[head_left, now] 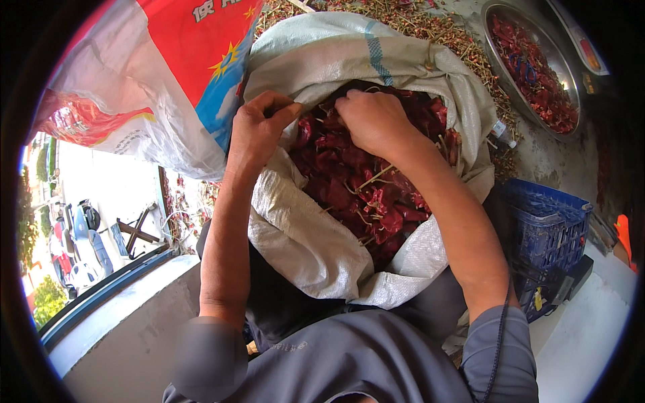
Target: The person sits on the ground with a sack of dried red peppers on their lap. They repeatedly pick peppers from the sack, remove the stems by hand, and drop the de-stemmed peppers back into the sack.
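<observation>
A white woven sack [297, 242] with its rim rolled down stands between my knees, full of dark red dried chili peppers [347, 166], some with pale stems. At the sack's left rim is my left hand [262, 121], thumb and forefinger brought together; whether anything is pinched there is not clear. My right hand [375, 121] reaches over the peppers near the far side, knuckles up and fingers curled down among them. Its fingertips are mostly hidden, so a pepper in its grasp cannot be made out.
A red, white and blue printed plastic sack [176, 65] rises at the left. Loose chili stems [468, 55] cover the floor beyond. A metal basin [569, 121] of chili pieces and a blue plastic crate [549, 221] are on the right. A low wall [136, 312] lies left.
</observation>
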